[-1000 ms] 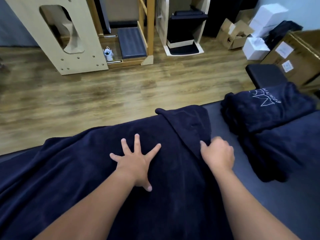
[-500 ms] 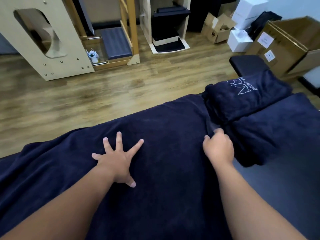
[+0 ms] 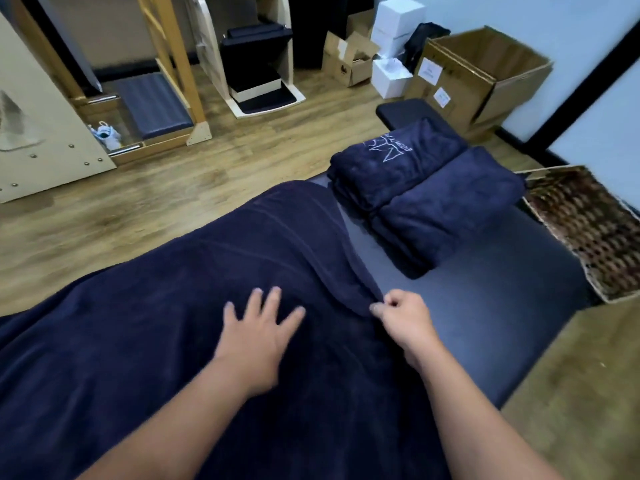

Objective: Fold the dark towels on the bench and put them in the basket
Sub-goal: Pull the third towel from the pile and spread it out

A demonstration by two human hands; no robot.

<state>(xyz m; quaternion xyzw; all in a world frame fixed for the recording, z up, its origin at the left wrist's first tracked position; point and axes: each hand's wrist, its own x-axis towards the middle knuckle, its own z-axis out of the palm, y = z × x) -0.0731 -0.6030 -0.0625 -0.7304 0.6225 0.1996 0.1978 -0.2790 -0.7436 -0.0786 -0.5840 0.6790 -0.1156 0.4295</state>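
A: Item one, left hand (image 3: 258,332). I log it flat on the spread dark towel (image 3: 138,341), palm down, fingers straight and slightly fanned, holding nothing.

B: Item two?

A: Right hand (image 3: 403,315). Fingers curled in, thumb and fingertips pinching the right edge of that same towel, which rises in a small ridge up to the pinch. The two hands sit near each other but apart, the left toward the towel's middle, the right at its border.

B: Location of the towel?

A: Draped across the padded bench (image 3: 485,306), covering its left and near portions and hanging over the far edge. Bare bench surface shows just to the right of the pinched edge.

B: Other stock on the bench?

A: Two folded dark towels at the far right end: one with a pale embroidered logo (image 3: 394,157), and a plain one (image 3: 446,206) touching it on the near side.

B: Basket?

A: Wicker basket (image 3: 588,230), on the floor just beyond the bench's right end. I cannot tell its contents.

B: Surroundings?

A: Wooden floor (image 3: 121,220), an open cardboard box (image 3: 485,74) by the wall.
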